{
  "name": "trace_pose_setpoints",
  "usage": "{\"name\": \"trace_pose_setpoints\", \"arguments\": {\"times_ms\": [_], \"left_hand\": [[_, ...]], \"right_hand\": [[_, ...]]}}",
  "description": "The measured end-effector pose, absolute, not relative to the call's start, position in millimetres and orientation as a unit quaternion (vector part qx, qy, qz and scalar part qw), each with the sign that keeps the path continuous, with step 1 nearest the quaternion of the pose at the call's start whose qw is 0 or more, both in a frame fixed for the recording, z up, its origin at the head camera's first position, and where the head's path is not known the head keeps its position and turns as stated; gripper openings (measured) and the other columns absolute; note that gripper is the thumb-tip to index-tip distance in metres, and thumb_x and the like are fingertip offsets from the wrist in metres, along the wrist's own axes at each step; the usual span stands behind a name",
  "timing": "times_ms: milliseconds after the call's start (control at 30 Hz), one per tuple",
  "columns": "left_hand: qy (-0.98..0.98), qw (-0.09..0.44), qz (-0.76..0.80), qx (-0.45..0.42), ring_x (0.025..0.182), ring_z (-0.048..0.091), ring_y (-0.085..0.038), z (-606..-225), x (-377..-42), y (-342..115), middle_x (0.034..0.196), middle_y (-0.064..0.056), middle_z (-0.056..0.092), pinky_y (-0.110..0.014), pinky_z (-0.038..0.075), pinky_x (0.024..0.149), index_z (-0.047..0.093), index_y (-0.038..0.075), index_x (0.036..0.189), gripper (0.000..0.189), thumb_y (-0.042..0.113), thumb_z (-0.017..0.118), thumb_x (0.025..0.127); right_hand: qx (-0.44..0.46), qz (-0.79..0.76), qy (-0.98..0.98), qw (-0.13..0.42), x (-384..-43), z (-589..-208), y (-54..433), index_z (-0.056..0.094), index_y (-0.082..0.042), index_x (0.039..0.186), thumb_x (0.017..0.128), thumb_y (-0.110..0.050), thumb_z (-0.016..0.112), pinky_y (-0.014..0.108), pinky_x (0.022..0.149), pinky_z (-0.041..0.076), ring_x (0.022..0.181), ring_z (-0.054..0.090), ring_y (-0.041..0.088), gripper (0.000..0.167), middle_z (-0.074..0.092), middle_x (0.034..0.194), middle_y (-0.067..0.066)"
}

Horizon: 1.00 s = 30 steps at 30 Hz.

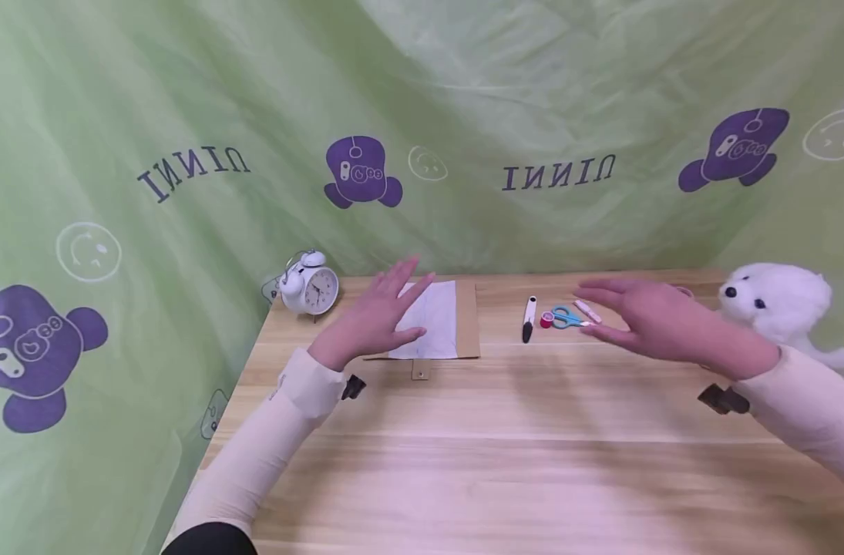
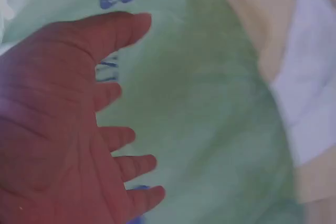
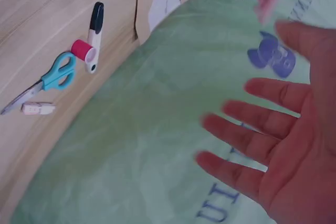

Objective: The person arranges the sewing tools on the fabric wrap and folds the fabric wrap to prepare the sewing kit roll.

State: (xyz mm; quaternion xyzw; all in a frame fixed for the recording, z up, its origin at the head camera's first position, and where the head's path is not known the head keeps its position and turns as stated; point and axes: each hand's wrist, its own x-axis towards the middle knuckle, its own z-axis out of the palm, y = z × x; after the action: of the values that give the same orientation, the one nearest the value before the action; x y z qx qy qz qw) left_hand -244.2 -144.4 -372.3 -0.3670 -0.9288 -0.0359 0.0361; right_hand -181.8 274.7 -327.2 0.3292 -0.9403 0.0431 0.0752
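My left hand [image 1: 376, 316] hovers with its fingers spread over the left part of a white sheet [image 1: 438, 320], which lies on a flat brown cover [image 1: 468, 320] with a small snap tab. Nothing is in its palm, as the left wrist view shows. My right hand [image 1: 660, 320] is held out above the table, fingers extended and holding nothing. Near its fingertips lie teal-handled scissors [image 3: 58, 74], a red thread spool [image 3: 83, 50], a white tool with a black end [image 3: 95, 35] and a small pink-and-white piece [image 3: 38, 108].
A white twin-bell alarm clock [image 1: 314, 289] stands at the table's back left corner. On the right sits a white plush dog [image 1: 782, 304], partly behind my right forearm. A green printed curtain [image 1: 463, 223] hangs behind the wooden table [image 1: 463, 478].
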Motion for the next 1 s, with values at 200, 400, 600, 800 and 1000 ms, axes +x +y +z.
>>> {"name": "trace_pose_setpoints", "arguments": {"times_ms": [200, 400, 600, 800, 1000], "left_hand": [[-0.947, -0.023, -0.049, -0.317, 0.151, 0.023, -0.047, -415.7, -259.2, -167.3, 0.166, -0.025, 0.017, -0.056, 0.025, 0.123, 0.033, 0.006, 0.156, 0.077, 0.037, 0.066, 0.094], [-0.969, -0.087, -0.036, -0.228, 0.151, 0.021, -0.049, -459.0, -265.3, -180.3, 0.167, -0.022, 0.015, -0.06, 0.023, 0.122, 0.028, 0.004, 0.157, 0.082, 0.048, 0.06, 0.096], [-0.975, -0.117, -0.038, -0.182, 0.154, 0.016, -0.044, -480.7, -261.0, -181.8, 0.168, -0.019, 0.015, -0.061, 0.019, 0.123, 0.024, 0.002, 0.158, 0.082, 0.055, 0.046, 0.1], [-0.976, -0.108, -0.049, -0.182, 0.154, 0.017, -0.044, -485.2, -258.3, -182.0, 0.168, -0.019, 0.017, -0.062, 0.02, 0.122, 0.024, 0.001, 0.158, 0.078, 0.053, 0.044, 0.103], [-0.977, -0.107, -0.039, -0.181, 0.154, 0.016, -0.044, -486.5, -254.0, -176.5, 0.168, -0.018, 0.015, -0.066, 0.019, 0.121, 0.022, 0.002, 0.159, 0.078, 0.054, 0.042, 0.103]], "right_hand": [[0.243, 0.101, -0.964, 0.033, -223.1, -324.4, 282.8, 0.071, -0.006, 0.121, 0.098, -0.032, 0.064, 0.044, 0.071, 0.06, 0.082, 0.074, 0.021, 0.035, 0.078, 0.1, 0.011], [0.197, 0.147, -0.967, 0.062, -265.5, -325.9, 290.8, 0.073, -0.001, 0.113, 0.098, -0.02, 0.062, 0.047, 0.074, 0.059, 0.084, 0.074, 0.029, 0.027, 0.077, 0.098, 0.018], [0.176, 0.156, -0.971, 0.043, -282.4, -331.1, 295.4, 0.073, 0.001, 0.113, 0.098, -0.022, 0.06, 0.05, 0.079, 0.057, 0.089, 0.073, 0.032, 0.03, 0.076, 0.103, 0.02], [0.17, 0.159, -0.972, 0.012, -287.8, -334.2, 293.9, 0.071, 0.004, 0.115, 0.1, -0.023, 0.059, 0.052, 0.081, 0.057, 0.093, 0.072, 0.037, 0.033, 0.074, 0.109, 0.024], [0.17, 0.164, -0.972, 0.006, -289.6, -338.7, 290.5, 0.072, 0.004, 0.113, 0.098, -0.021, 0.06, 0.047, 0.075, 0.058, 0.085, 0.072, 0.03, 0.031, 0.075, 0.105, 0.023]]}}
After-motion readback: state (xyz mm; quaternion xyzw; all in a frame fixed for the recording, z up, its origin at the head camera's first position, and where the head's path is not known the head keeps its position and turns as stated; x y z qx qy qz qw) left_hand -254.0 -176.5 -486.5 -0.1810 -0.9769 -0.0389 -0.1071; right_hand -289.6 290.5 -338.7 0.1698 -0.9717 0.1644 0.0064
